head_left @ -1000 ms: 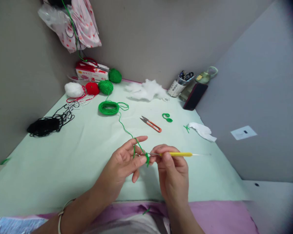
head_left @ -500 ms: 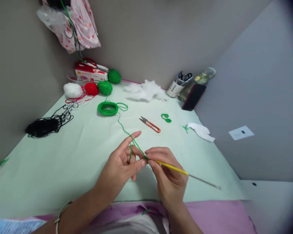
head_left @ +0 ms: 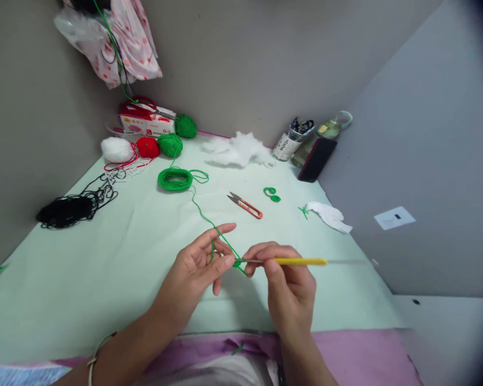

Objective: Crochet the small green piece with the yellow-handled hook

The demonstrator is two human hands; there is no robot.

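Note:
My left hand (head_left: 201,262) pinches a small piece of green crochet work (head_left: 237,263) between thumb and fingers, its index finger stretched out with green yarn (head_left: 225,238) running over it. That strand leads back to a green yarn coil (head_left: 174,179) lying on the table. In my right hand (head_left: 287,276) is a crochet hook (head_left: 301,261) with a yellow grip, held nearly level. Its metal tip reaches the green work at my left thumb, and the far metal end, blurred, points right. Orange-handled thread snips (head_left: 245,205) lie beyond my hands.
Red (head_left: 147,147), white (head_left: 116,149) and green yarn balls (head_left: 170,145) stand at the back left, near tangled black yarn (head_left: 66,210). White stuffing (head_left: 239,149) lies at the back. A pen cup (head_left: 288,143), a phone (head_left: 317,160), a green curl (head_left: 272,194) and white tissue (head_left: 329,215) are to the right.
My right hand has drawn slightly right and the hook has swung from slanting down to nearly level. More of its metal shaft shows between the hand and the green work.

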